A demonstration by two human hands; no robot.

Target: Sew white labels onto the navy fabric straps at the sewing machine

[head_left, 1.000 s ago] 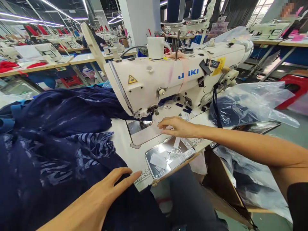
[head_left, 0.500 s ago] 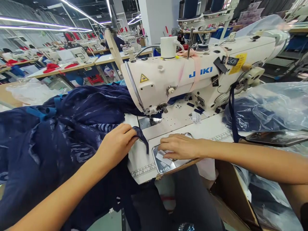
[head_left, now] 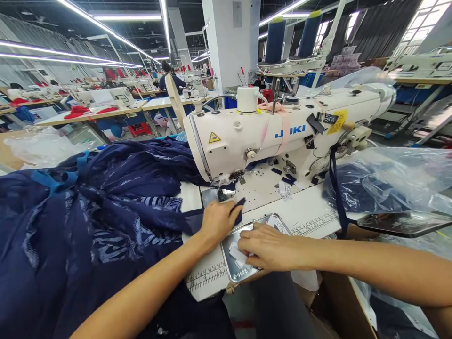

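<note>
My left hand (head_left: 218,220) is closed on a corner of the dark blue patterned fabric (head_left: 88,226), pulling it across the table just in front of the needle (head_left: 221,192) of the white sewing machine (head_left: 282,129). My right hand (head_left: 266,247) rests palm down over a shiny metal tray (head_left: 236,268) at the table's front edge. Its fingers are curled onto the small white labels (head_left: 237,254) lying in the tray. Whether a label is pinched is hidden.
A clear plastic bag of dark cloth (head_left: 388,181) lies to the right. Loose labels (head_left: 285,189) and blue scraps sit on the machine bed. Thread cones (head_left: 275,40) stand behind. Other sewing stations and people fill the back left.
My left hand went from lying flat on the fabric to gripping its corner and drawing it right toward the needle. My right hand dropped from the machine bed into the metal tray.
</note>
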